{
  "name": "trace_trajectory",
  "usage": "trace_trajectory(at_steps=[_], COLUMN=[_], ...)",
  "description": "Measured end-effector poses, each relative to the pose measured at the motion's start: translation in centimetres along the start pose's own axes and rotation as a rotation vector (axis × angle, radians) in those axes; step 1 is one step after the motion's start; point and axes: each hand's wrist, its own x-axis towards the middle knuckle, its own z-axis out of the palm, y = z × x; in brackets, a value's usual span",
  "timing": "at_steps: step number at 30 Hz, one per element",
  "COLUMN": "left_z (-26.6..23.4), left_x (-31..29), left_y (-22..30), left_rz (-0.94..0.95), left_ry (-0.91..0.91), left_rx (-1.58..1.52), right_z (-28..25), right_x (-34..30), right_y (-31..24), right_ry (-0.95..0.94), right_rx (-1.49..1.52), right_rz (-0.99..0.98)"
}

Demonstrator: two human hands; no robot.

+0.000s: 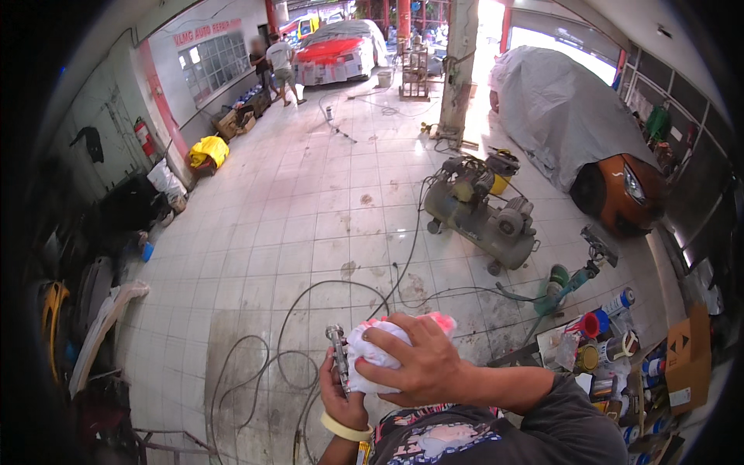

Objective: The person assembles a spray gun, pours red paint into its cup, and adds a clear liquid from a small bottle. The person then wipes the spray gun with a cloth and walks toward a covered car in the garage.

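Note:
In front of my body, my left hand [339, 399] is closed around a silver metal spray gun [336, 341], its round head pointing up past my fingers. My right hand [425, 360] grips a bunched white rag [370, 349] with pink stains and presses it against the gun's side. Pink-red cloth shows beyond my right knuckles. The rag and my fingers hide part of the gun. A pale yellow ring like a roll of tape [346, 428] sits around my left wrist.
A dark hose [283, 318] loops over the tiled floor ahead. An air compressor [480, 217] stands ahead right, near a covered orange car [573, 116]. Paint cans [589, 356] and a cardboard box [688, 360] crowd my right. Car panels [101, 333] lean at left. Two people stand far off.

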Motion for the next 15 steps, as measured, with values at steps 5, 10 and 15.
trace_trajectory(at_steps=[5, 10, 15], left_z=[-3.6, 1.2, -1.9], left_x=[-0.8, 4.7, 5.6], left_y=[-11.8, -1.5, -14.9], left_rz=[-0.365, 0.058, -0.357], left_ry=[-0.009, 0.083, 0.078], left_rx=[0.103, 0.063, 0.142], right_z=[9.0, 3.4, 11.6], right_x=[-3.0, 3.0, 0.8], right_y=[4.9, 4.9, 11.9], right_ry=[-0.161, 0.028, -0.178], right_rx=[0.101, 0.044, 0.177], right_rz=[0.123, -0.066, 0.059])
